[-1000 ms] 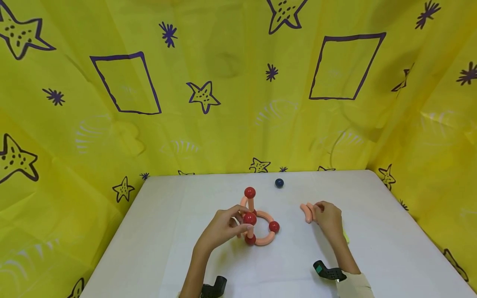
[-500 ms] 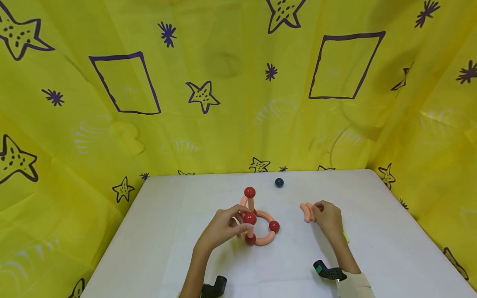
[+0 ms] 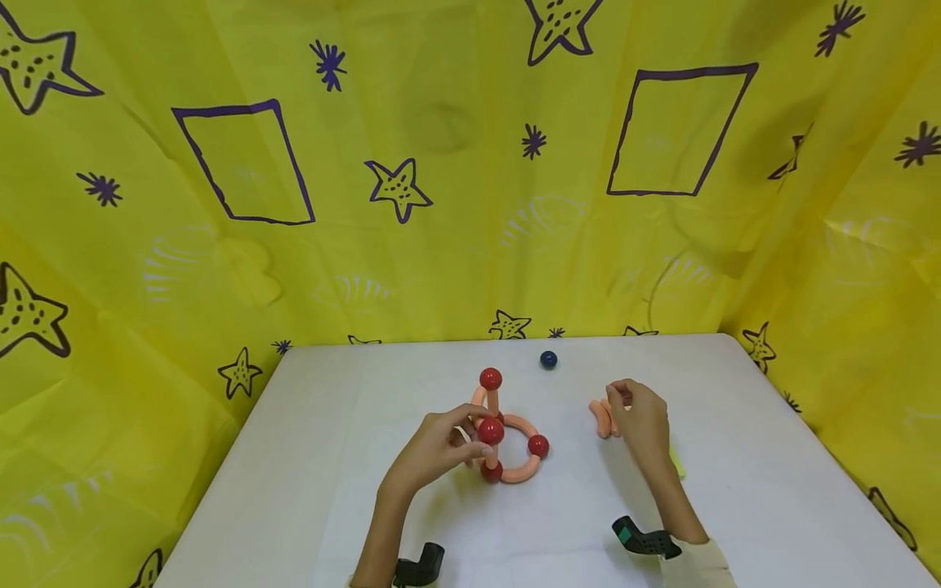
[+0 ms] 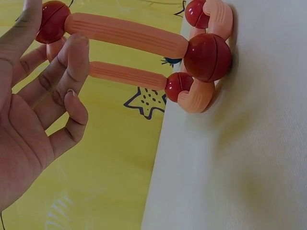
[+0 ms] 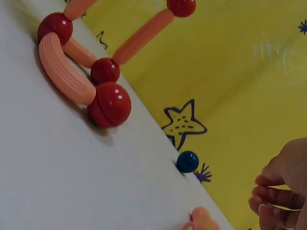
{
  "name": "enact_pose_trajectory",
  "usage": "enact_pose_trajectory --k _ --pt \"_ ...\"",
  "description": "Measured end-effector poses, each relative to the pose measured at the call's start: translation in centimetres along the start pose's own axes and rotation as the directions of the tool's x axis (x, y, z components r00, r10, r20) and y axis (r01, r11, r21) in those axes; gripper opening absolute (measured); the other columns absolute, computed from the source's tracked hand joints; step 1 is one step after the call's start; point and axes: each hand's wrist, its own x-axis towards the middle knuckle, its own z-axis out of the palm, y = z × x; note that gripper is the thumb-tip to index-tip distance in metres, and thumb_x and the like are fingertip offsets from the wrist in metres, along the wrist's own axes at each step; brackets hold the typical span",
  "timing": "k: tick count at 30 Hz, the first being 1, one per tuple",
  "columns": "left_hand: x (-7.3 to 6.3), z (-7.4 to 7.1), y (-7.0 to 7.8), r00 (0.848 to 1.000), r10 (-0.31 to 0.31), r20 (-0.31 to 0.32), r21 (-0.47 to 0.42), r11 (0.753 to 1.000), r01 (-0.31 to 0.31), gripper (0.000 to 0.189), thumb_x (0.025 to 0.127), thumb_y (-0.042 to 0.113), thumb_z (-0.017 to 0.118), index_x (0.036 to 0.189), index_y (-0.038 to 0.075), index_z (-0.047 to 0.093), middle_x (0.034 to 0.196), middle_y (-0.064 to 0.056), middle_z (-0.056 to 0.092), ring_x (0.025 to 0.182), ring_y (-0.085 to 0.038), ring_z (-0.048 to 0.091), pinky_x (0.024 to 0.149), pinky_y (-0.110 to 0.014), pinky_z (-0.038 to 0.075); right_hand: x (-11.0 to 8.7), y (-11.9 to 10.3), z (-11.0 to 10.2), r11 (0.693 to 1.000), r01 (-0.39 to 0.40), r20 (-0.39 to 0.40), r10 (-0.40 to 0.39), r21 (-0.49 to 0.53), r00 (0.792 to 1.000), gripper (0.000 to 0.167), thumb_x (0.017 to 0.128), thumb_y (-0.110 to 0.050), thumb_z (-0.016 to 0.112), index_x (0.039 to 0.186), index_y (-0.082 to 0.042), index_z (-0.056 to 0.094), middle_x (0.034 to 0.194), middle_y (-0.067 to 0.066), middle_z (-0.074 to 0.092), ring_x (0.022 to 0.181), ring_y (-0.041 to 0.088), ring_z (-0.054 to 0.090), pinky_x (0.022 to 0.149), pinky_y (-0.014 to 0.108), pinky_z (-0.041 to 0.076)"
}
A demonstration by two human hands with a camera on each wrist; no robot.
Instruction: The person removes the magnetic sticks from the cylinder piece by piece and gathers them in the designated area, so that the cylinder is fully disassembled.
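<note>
My left hand (image 3: 434,451) pinches a red ball (image 3: 491,430) at the top of a peach stick, part of a ball-and-stick magnetic building set structure. In the left wrist view, two peach sticks (image 4: 127,34) run from the raised end to red balls (image 4: 207,57) at the table. Curved sticks (image 3: 520,471) and red balls form a ring at the base. My right hand (image 3: 641,420) is bent just over loose curved peach sticks (image 3: 599,418). Its fingers (image 5: 273,196) are curled in the right wrist view, and I cannot tell whether they hold a stick.
A dark blue ball (image 3: 548,360) lies near the back edge of the white table (image 3: 353,425). Beside my right forearm a yellow-green piece (image 3: 677,464) shows partly. A yellow patterned sheet (image 3: 456,269) stands behind the table and at both sides.
My right hand has risen slightly and shifted back and to the left over the loose sticks. My left hand keeps its pinch on the red ball.
</note>
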Motion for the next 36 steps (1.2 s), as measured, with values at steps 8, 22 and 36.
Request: enact_pose_trajectory --k 8,22,36 --pt "-0.2 -0.7 -0.2 1.0 0.029 0.003 0.053 0.998 -0.029 0.042 0.097 0.035 0.057 0.133 0.014 0.057 0.096 -0.009 0.07 0.069 -0.03 0.07 0.073 -0.028 0.053 -1.0 -4.8 0.9 0.927 0.304 0.073 -0.326 0.221 0.943 0.008 0.092 -0.011 0.067 0.096 -0.005 0.071 0.08 0.003 0.068 0.069 0.005 0.058 0.057 0.018 0.05" --pt "-0.1 -0.9 -0.7 0.968 0.146 -0.203 0.237 0.967 -0.096 0.034 0.096 0.002 0.057 0.123 0.021 0.066 0.097 -0.001 0.052 0.08 -0.012 0.055 0.073 -0.022 0.05 -5.5 -9.6 3.7 0.82 0.377 0.447 -0.556 0.43 0.7 0.04 0.085 -0.039 0.075 0.115 -0.017 0.061 0.097 -0.005 0.064 0.073 0.01 0.059 0.061 0.025 0.052" --pt "-0.1 -0.4 -1.2 0.983 0.12 -0.142 0.209 0.974 -0.089 0.037 0.093 0.021 0.067 0.129 0.02 0.062 0.113 0.003 0.063 0.093 -0.013 0.062 0.074 -0.023 0.053 -8.0 -8.7 7.0 0.878 0.455 0.487 -0.465 0.149 0.739 0.022 0.079 -0.031 0.081 0.084 -0.021 0.063 0.083 -0.011 0.059 0.071 0.002 0.047 0.062 0.017 0.041"
